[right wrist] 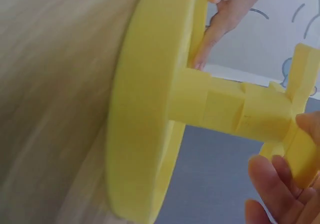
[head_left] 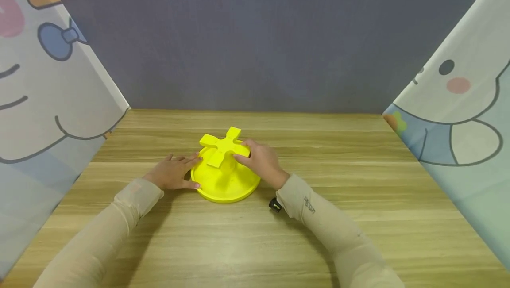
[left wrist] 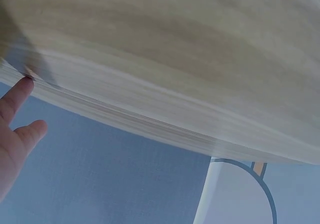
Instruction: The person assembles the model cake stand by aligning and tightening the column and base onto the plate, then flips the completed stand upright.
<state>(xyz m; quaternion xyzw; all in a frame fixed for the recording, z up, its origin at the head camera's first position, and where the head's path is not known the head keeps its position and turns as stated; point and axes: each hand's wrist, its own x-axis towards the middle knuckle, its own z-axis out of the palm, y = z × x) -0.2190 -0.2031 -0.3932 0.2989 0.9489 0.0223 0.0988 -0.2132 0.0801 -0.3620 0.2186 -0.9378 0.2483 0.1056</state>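
- Yellow cross (head_left: pixel 225 146) sits above the round yellow base (head_left: pixel 229 190) on the desk (head_left: pixel 199 243), at the top end of a stepped yellow column (right wrist: pixel 230 103); we see this stack best from the right wrist.
- Our hands are apart: the left hand (head_left: pixel 173 174) lies with spread fingers against the base's rim, while the right hand (head_left: pixel 260 162) pinches one arm of the cross between thumb and fingers.
- We hold the cross off-centre, by a single arm, so a push or twist there could tip the column sideways rather than act straight along it.
- Joints may be the weak point: the column shows steps along its length, and we cannot tell whether its parts lock or merely rest together. If they are loose, a sideways pull could part them.
- The column's foot is hidden behind the rim, so we cannot tell how firmly it is seated; a poor seat could let the whole upright lean or come away.
- Our left hand touches only one side of the base. Light contact there might let the base turn or slide over the desk when the right hand twists.
- A small black object (head_left: pixel 275 205) shows just beside the right cuff (head_left: pixel 292 195); if it is loose on the desk, our sleeve could knock it.
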